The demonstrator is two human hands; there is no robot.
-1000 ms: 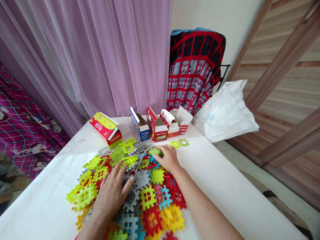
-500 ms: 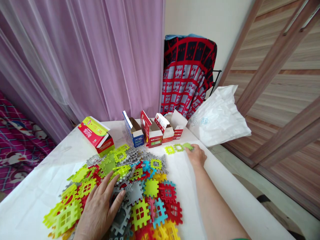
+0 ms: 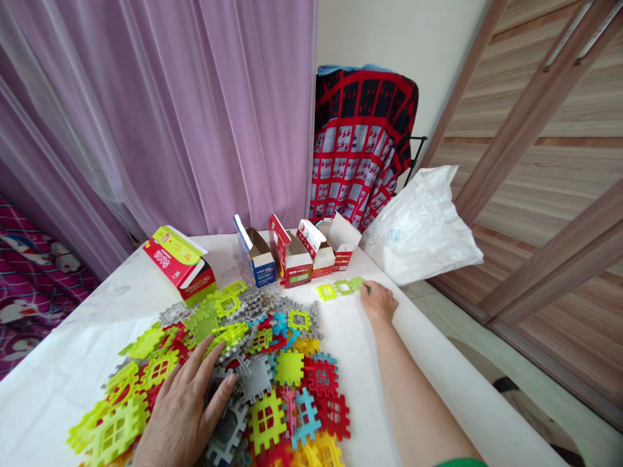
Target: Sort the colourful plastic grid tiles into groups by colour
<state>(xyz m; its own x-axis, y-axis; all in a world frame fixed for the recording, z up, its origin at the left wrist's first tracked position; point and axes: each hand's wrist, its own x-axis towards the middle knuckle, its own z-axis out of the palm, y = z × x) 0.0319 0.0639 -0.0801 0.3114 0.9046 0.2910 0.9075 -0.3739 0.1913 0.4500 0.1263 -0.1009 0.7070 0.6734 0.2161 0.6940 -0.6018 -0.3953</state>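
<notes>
My left hand point(image 3: 187, 399) lies open on a heap of interlocking plastic building pieces, its fingers spread. Lime-green pieces point(image 3: 117, 425) lie to its left, and a grey piece point(image 3: 256, 378) lies just past the thumb. Farther right in the heap are a blue window piece point(image 3: 305, 415) and a red window piece point(image 3: 333, 415). Out on the table, my right hand point(image 3: 379, 301) is closed, its fingertips at the right edge of a flat green building piece point(image 3: 357, 284). That piece ends a short row with a green frame piece point(image 3: 342, 287) and another green frame piece point(image 3: 326, 292).
Behind the pieces stand a blue open box point(image 3: 265, 272), a red open box point(image 3: 296, 272) and two smaller open boxes. A red and yellow box point(image 3: 180, 259) lies at the left. A white plastic bag point(image 3: 423, 227) is by the right table edge, near wooden cabinet doors point(image 3: 535, 168).
The view has shifted slightly, moving everything a little left. The right fingers are drawn back to the green piece's edge, showing it in line with the two frames. My left hand stays on the heap.
</notes>
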